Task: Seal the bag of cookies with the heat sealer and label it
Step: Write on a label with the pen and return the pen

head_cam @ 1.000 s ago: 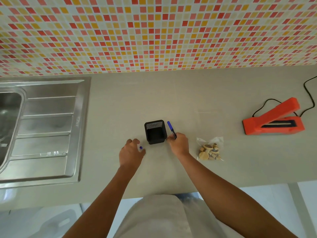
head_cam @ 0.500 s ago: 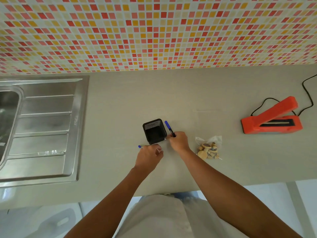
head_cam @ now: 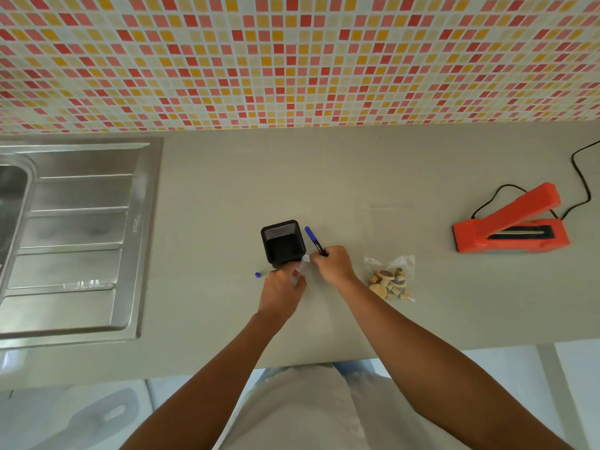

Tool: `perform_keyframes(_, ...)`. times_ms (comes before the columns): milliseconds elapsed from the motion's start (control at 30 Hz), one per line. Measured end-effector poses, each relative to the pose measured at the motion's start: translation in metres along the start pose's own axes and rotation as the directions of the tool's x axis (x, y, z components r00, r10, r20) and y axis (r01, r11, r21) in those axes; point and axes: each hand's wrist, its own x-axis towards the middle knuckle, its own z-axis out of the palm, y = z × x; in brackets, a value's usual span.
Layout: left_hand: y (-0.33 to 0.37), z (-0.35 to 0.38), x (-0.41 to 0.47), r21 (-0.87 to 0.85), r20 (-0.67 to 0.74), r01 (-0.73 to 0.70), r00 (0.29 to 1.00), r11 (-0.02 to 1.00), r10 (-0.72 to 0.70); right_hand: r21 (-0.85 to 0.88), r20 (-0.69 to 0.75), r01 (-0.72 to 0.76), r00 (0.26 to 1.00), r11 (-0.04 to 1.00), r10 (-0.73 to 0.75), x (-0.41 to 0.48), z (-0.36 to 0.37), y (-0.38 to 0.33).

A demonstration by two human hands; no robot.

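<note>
A clear bag of cookies (head_cam: pixel 390 281) lies on the grey counter (head_cam: pixel 324 177), just right of my right hand. The orange heat sealer (head_cam: pixel 509 229) stands further right with its arm raised. My right hand (head_cam: pixel 332 266) grips a blue marker (head_cam: pixel 312 238), tip pointing down at a small white label (head_cam: pixel 305 258) beside the black pen holder (head_cam: pixel 283 242). My left hand (head_cam: pixel 283 289) has its fingers curled on that label, right in front of the holder. The marker's blue cap (head_cam: pixel 257 274) lies on the counter left of my left hand.
A steel sink with drainboard (head_cam: pixel 78 235) fills the counter's left side. The sealer's black cord (head_cam: pixel 582 177) runs off toward the right edge. A tiled wall (head_cam: pixel 292 60) rises behind the counter. The counter's front edge runs just below my forearms.
My left hand let go of the blue cap and moved right, up to the label beside my right hand. The right hand and marker barely shifted.
</note>
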Motion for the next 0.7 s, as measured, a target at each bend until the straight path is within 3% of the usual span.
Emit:
perform_keyframes(200,0.011,0.013,0.007,0.126,0.003,-0.064,0.998,0.990,0.064,0.054,0.005,0.011,1.000,0.998,-0.011,-0.004,-0.005,-0.002)
perform_keyframes(367,0.025,0.020,0.019,0.256,0.039,-0.005,0.999,0.967,-0.005,0.272,-0.127,-0.005,0.991,0.962,0.041,-0.004,-0.009,-0.002)
perform_keyframes(467,0.030,0.019,0.027,0.355,0.049,0.019,0.998,0.935,-0.039,0.398,-0.280,0.094,0.960,0.913,0.023,-0.008,-0.012,0.001)
perform_keyframes(567,0.032,0.020,0.031,0.318,0.056,0.016,0.998,0.948,-0.035,0.472,-0.449,0.198,0.893,0.859,0.040,-0.013,-0.016,0.002)
perform_keyframes(700,0.033,0.021,0.033,0.327,0.055,0.017,0.998,0.945,-0.037,0.517,-0.478,0.285,0.878,0.807,-0.005,-0.012,-0.018,0.005)
